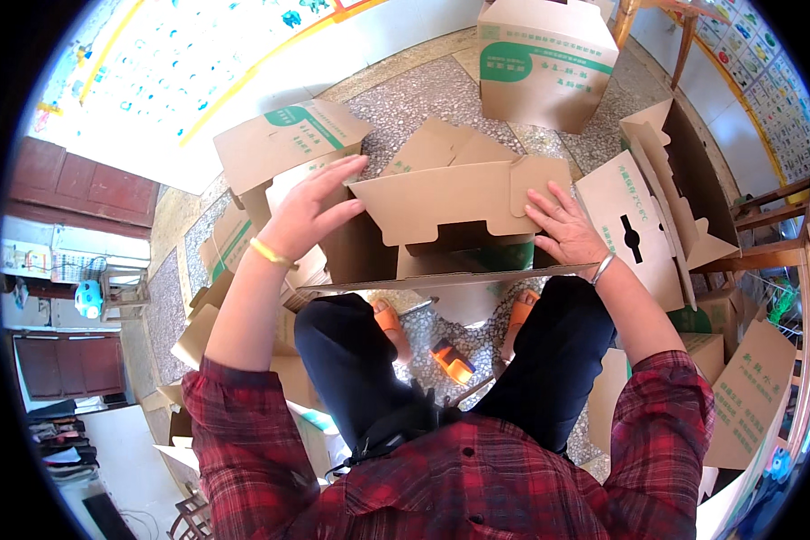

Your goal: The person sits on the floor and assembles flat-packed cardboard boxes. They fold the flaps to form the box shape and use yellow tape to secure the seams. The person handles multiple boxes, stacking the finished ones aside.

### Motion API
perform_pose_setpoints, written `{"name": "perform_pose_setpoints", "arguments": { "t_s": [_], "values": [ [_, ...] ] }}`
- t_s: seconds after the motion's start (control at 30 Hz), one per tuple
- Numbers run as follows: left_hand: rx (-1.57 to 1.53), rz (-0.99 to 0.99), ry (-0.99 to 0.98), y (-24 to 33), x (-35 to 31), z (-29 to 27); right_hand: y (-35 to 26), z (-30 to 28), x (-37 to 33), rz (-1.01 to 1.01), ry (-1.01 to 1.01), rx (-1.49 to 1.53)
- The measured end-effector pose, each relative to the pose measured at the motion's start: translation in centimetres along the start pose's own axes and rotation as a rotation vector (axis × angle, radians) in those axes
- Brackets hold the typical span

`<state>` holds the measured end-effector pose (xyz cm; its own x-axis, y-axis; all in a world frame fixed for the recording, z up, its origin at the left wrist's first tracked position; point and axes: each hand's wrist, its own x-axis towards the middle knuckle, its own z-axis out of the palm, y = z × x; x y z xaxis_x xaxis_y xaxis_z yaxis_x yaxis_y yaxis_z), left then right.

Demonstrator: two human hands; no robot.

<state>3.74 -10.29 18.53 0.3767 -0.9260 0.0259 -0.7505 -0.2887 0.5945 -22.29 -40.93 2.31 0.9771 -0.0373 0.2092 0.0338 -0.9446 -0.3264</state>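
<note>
A brown cardboard box [450,200], partly folded with a notched flap standing up, rests in front of my knees. My right hand [567,225] lies with spread fingers on the right end of that flap. At the flap's left end my left hand [319,207] is raised, fingers stretched out and thumb apart, holding nothing. Whether its fingertips touch the cardboard, I cannot tell. Part of the box's inside is dark, and its near edge runs across just above my knees. An orange and black object [453,362] lies on the floor between my feet.
A printed carton [549,76] stands at the far side, and another box [292,139] is at the far left. To the right are a flat slotted panel [630,229], an open carton [693,180] and a wooden rack [783,256]. More cardboard [751,396] leans near right.
</note>
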Motion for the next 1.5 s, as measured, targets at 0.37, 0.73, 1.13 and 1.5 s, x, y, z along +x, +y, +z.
{"name": "perform_pose_setpoints", "arguments": {
  "t_s": [0.37, 0.73, 1.13, 1.5],
  "values": [
    [-0.779, -0.366, 0.288, -6.9, -13.2, 6.5, -2.4, -1.4, -0.9, -0.078, 0.060, 0.037],
    [-0.832, -0.365, 0.195, -5.8, -12.8, 6.9, -2.3, -1.3, -0.8, -0.085, 0.042, -0.014],
    [0.181, 0.078, 0.494, 3.2, -12.9, 6.7, -2.1, -1.0, -1.3, -0.088, 0.050, -0.017],
    [0.302, -0.101, 0.196, 2.6, -12.0, 5.0, -4.3, -3.5, 0.6, -0.045, 0.033, -0.090]
  ]
}}
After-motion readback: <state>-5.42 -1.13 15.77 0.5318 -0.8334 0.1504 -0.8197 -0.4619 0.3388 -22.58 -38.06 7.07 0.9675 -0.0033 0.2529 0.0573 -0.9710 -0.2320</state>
